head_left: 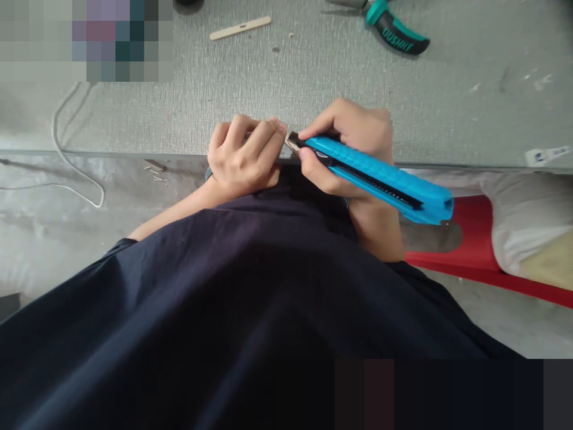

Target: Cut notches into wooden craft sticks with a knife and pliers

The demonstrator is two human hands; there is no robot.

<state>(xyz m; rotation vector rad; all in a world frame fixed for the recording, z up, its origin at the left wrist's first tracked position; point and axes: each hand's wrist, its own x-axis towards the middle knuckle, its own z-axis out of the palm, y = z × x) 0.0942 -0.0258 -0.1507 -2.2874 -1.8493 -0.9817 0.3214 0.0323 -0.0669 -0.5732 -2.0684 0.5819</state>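
In my right hand (351,134) is a blue utility knife (385,179), gripped near its black front end. Its tip points left, right by the fingertips of my left hand (246,149). My left hand is closed, with its fingers curled at the table's front edge. A thin pale wooden piece (292,145) shows just between those fingertips and the knife's tip; the rest of it is hidden by my fingers. Whether the blade touches the wood I cannot tell. Farther back on the table lies a flat wooden stick (240,28) with a small dark slot in its middle.
Pliers with green and black handles (398,36) lie at the back of the grey textured table (179,107). A white cable (56,119) hangs over the front edge at left. Wood scraps (159,175) are on the floor. A red stool (474,233) stands below at right.
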